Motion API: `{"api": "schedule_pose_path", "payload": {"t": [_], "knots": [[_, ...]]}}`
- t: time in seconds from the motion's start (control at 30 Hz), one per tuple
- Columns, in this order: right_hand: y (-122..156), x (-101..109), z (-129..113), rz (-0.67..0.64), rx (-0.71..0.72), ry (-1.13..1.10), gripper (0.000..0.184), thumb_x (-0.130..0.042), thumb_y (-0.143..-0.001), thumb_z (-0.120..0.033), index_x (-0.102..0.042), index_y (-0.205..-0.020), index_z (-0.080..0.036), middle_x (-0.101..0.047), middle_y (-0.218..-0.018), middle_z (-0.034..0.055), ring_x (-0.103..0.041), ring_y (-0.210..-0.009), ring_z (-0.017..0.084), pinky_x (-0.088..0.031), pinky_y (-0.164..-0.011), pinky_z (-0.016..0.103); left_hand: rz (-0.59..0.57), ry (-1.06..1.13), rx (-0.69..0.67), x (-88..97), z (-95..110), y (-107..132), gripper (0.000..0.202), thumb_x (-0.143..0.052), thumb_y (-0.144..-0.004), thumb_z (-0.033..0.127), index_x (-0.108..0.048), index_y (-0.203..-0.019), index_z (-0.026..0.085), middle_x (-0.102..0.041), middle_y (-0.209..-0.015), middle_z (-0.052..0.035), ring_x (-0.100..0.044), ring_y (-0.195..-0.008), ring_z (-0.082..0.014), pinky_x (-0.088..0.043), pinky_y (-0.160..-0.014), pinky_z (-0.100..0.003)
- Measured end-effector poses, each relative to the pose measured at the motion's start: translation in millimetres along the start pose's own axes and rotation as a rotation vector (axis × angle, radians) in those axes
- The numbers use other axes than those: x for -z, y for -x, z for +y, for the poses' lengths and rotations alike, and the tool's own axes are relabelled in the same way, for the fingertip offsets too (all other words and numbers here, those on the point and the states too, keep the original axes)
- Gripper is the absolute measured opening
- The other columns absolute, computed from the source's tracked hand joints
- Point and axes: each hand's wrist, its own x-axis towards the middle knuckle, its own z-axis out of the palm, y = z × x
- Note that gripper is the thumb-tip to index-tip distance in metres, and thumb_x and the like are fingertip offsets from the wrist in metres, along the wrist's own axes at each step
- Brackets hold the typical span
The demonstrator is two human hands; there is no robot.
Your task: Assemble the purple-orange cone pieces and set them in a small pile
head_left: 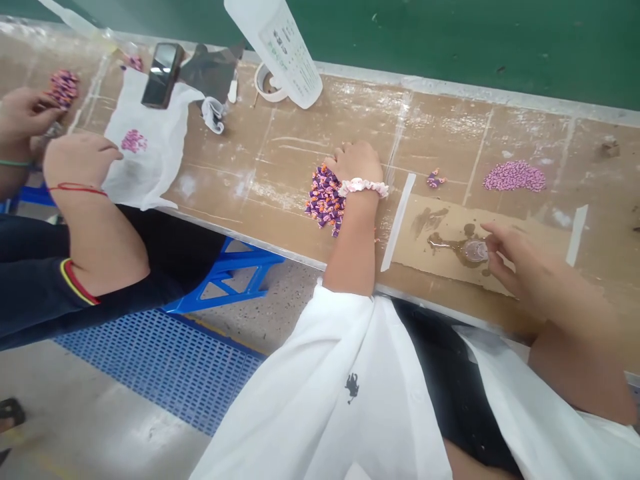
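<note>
Fingers of our left hand (357, 163) curl down against the right side of a heap of small purple, orange and white pieces (324, 200), between the far and near edges of the brown-covered table (225, 157); their tips are partly hidden, so we cannot tell whether they grip any. Our right hand (517, 261) is half open, index finger and thumb parted, just beside a small clear round disc (475, 251) in a wet patch on a tan cardboard sheet (413, 250) near the table's near edge; we cannot tell whether it touches the disc. White tape strips (399, 223) lie at the sheet's two short ends. Toward the table's far edge, beyond the sheet, we see a mound of small pink beads (515, 177) and a little purple-and-orange cluster (434, 179).
</note>
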Motion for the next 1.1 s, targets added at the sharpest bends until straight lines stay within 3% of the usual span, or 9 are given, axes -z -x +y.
{"api": "schedule_pose_path", "payload": {"t": [0.2,0.3,0.4,0.6,0.73,0.8,0.9,1.0,1.1], "knots": [[2,-3,-5,-0.025,0.009,0.075,0.05,-0.043,-0.092,-0.018,-0.034,-0.141,-0.021,-0.058,-0.087,0.0046,-0.057,-0.078,0.018,-0.048,-0.069,0.03,0.006,0.298,-0.082,6.1,8,8,0.03,-0.035,-0.097,0.023,-0.06,-0.11,0.012,-0.059,-0.124,-0.0156,-0.048,-0.124,-0.0279,-0.037,-0.102,-0.046],[2,-4,-4,-0.026,0.019,0.088,0.051,-0.044,-0.091,-0.017,-0.035,-0.141,-0.02,-0.06,-0.091,0.0058,-0.059,-0.081,0.019,-0.048,-0.071,0.029,-0.065,0.476,-0.169,5.1,16,8,0.022,-0.041,-0.097,0.029,-0.058,-0.095,0.016,-0.066,-0.107,-0.0096,-0.057,-0.101,-0.0184,-0.041,-0.096,-0.037],[4,-5,-2,-0.042,0.004,0.11,0.052,-0.044,-0.091,-0.017,-0.035,-0.142,-0.02,-0.061,-0.094,0.007,-0.061,-0.084,0.02,-0.049,-0.072,0.03,-0.164,0.732,-0.214,1.4,21,10,0.02,-0.047,-0.095,0.028,-0.051,-0.076,0.023,-0.066,-0.09,-0.002,-0.052,-0.08,-0.0107,-0.044,-0.083,-0.029],[3,-4,-4,-0.069,0.009,0.125,0.053,-0.044,-0.091,-0.016,-0.032,-0.142,-0.02,-0.062,-0.094,0.0074,-0.061,-0.084,0.019,-0.049,-0.07,0.029,-0.557,1.418,-0.166,12.5,28,35,0.019,-0.056,-0.09,0.021,-0.049,-0.073,0.019,-0.06,-0.073,0.0011,-0.041,-0.062,-0.0056,-0.033,-0.06,-0.024],[0,0,-4,-0.059,0.017,0.089,0.049,-0.044,-0.091,-0.017,-0.036,-0.139,-0.02,-0.063,-0.092,0.0073,-0.061,-0.082,0.019,-0.049,-0.069,0.03,-0.776,1.533,-0.229,18.4,32,57,0.013,-0.063,-0.085,0.021,-0.053,-0.08,0.014,-0.064,-0.078,-0.0006,-0.048,-0.061,-0.0031,-0.033,-0.056,-0.02],[-1,3,-1,0.021,0.003,0.057,0.044,-0.048,-0.09,-0.018,-0.044,-0.134,-0.023,-0.063,-0.088,0.0048,-0.061,-0.077,0.016,-0.05,-0.068,0.029,-0.895,1.546,-0.276,15.2,35,70,0.015,-0.066,-0.083,0.023,-0.054,-0.082,0.014,-0.064,-0.077,-0.0003,-0.05,-0.06,-0.0026,-0.034,-0.054,-0.018],[-3,7,2,0.309,-0.092,-0.02,0.03,-0.058,-0.084,-0.017,-0.057,-0.113,-0.026,-0.063,-0.082,0.001,-0.058,-0.067,0.012,-0.05,-0.064,0.027,-1.088,1.593,-0.299,7.7,42,91,0.022,-0.069,-0.081,0.028,-0.051,-0.081,0.015,-0.057,-0.067,0.0039,-0.046,-0.054,-0.0022,-0.032,-0.05,-0.017],[-7,5,1,0.568,-0.171,-0.258,0.021,-0.063,-0.078,-0.015,-0.057,-0.096,-0.025,-0.061,-0.081,0.0,-0.057,-0.064,0.011,-0.046,-0.054,0.026,-1.249,1.635,-0.252,4.8,47,109,0.026,-0.07,-0.081,0.028,-0.048,-0.077,0.015,-0.045,-0.058,0.0076,-0.039,-0.05,-0.0013,-0.029,-0.048,-0.015],[-10,-1,-5,0.649,-0.164,-0.422,0.022,-0.065,-0.074,-0.011,-0.052,-0.088,-0.023,-0.059,-0.08,-0.0005,-0.058,-0.067,0.012,-0.042,-0.051,0.025,-1.398,1.643,-0.166,6.7,49,119,0.022,-0.066,-0.084,0.025,-0.049,-0.076,0.014,-0.048,-0.059,0.0063,-0.043,-0.052,-0.0019,-0.033,-0.05,-0.016]]}}
